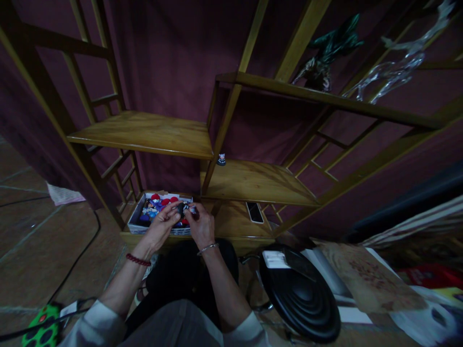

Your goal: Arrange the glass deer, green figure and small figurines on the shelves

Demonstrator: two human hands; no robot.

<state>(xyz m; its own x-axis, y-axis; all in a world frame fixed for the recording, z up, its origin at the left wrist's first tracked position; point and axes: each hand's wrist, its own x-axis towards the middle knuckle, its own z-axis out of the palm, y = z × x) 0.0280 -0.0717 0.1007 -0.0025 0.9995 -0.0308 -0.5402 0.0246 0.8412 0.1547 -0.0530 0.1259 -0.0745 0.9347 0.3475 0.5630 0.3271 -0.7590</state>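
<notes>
Just above a patterned box (134, 226) of small colourful pieces, my two hands meet around a small figurine (182, 208) with a dark base. My left hand (162, 225) is closed, pinching the dark base between thumb and fingers. The fingers of my right hand (201, 226) close on the figurine's pale, coloured upper part. My fingers cover much of it, so its details are unclear. Red, blue and white pieces fill the box, several with round red parts. A similar small figurine on a dark base (221, 160) stands upright on the middle shelf, near the wooden post.
The wooden shelf unit has an upper left shelf (144, 132) and a middle right shelf (260, 182). A phone (255, 212) lies on the bottom board. Green (334, 41) and clear (396, 67) ornaments stand top right. A black stool (300, 294) is at my right; cables cross the left floor.
</notes>
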